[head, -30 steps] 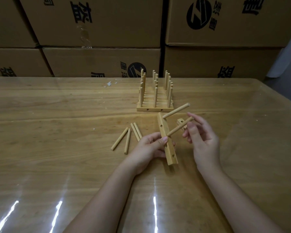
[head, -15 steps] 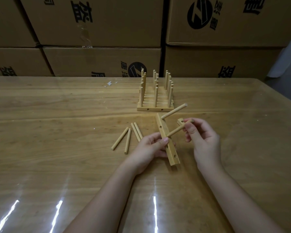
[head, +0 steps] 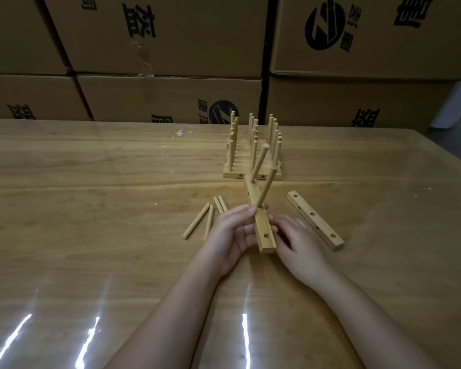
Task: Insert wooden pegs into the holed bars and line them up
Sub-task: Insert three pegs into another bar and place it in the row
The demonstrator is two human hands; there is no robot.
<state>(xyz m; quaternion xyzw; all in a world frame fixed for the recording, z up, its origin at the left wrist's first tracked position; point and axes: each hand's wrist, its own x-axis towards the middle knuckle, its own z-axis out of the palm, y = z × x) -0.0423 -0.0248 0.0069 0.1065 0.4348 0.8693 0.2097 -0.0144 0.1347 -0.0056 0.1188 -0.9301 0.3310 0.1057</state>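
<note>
Left hand [head: 232, 230] fingers curled round holed bar [head: 262, 225] bearing two tilted pegs [head: 259, 163]; right hand [head: 298, 235] blurred, just beside bar, apparently touching; grip indeterminate.

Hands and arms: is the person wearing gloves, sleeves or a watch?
No. The left hand and right hand are ungloved, with no ring or watch visible, and both forearms are bare to the picture's edge; no sleeve shows.
</note>
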